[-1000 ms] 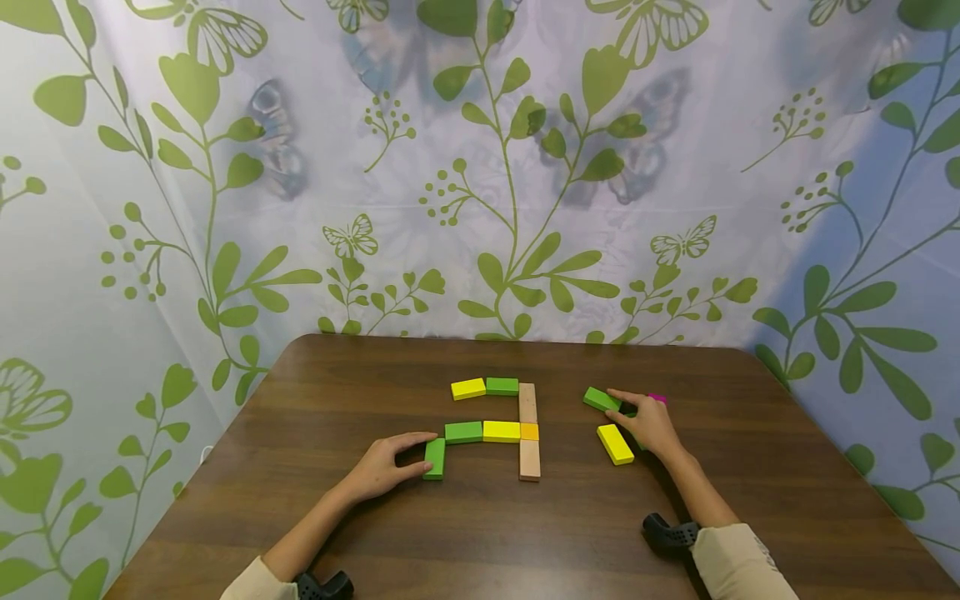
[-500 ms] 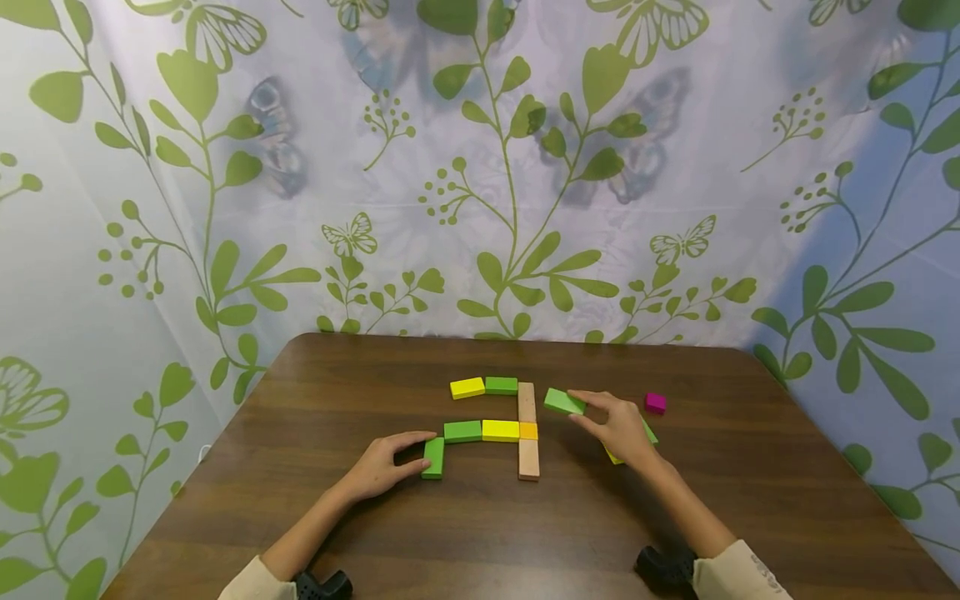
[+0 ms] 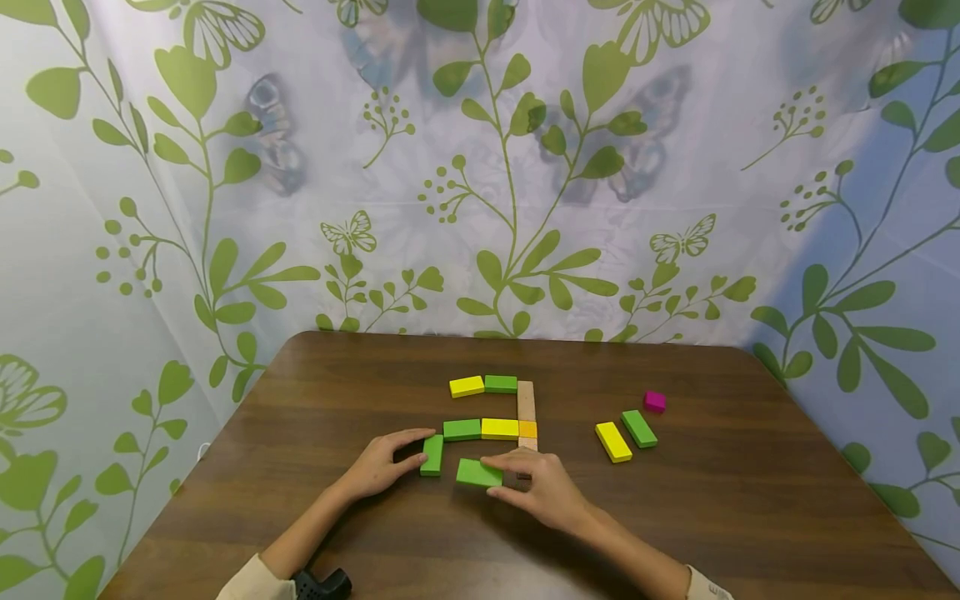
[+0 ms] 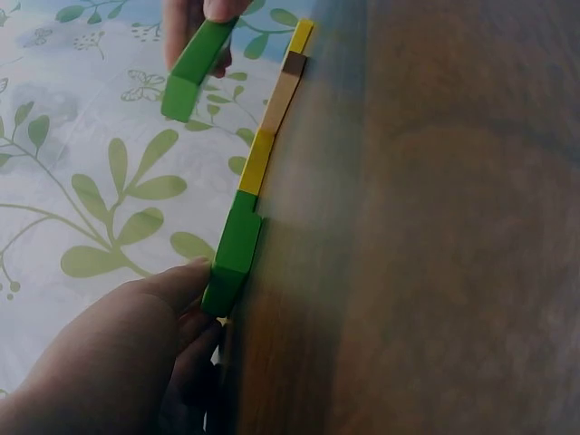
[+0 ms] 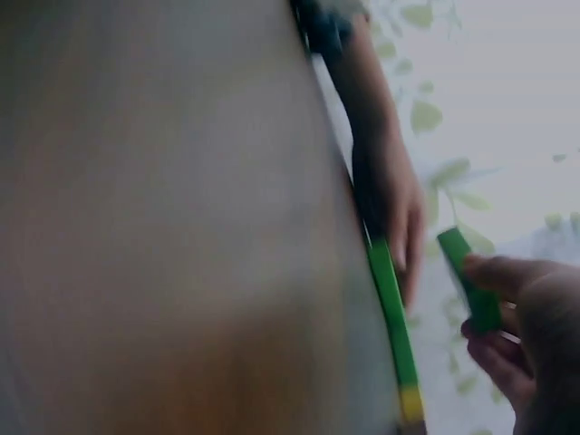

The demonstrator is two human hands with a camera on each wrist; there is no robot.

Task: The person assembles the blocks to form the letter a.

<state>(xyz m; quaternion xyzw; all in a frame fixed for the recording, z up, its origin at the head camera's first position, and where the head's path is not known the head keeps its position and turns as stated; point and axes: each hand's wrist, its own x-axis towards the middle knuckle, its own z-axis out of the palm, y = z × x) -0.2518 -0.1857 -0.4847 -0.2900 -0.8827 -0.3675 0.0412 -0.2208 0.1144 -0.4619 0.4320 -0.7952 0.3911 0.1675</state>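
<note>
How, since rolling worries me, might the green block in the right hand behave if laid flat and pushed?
The green block probably is stiff, showing no bend in the right hand. Its flat faces suggest sliding over rolling.

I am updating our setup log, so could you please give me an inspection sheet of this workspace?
Surface: brown table, wood grain showing.
Blocks: laid-out blocks, coloured and plain wood, form two rows leading to a column; a loose yellow block, loose green block and magenta block lie to the right.
Clutter: nothing seen.
Hands: left hand holds the end green block on the table; right hand holds a raised green block.
Cables: thin white loop at the table's left edge, too small to identify.
Surroundings: leaf-patterned curtain behind the table; black device on the left wrist.
</note>
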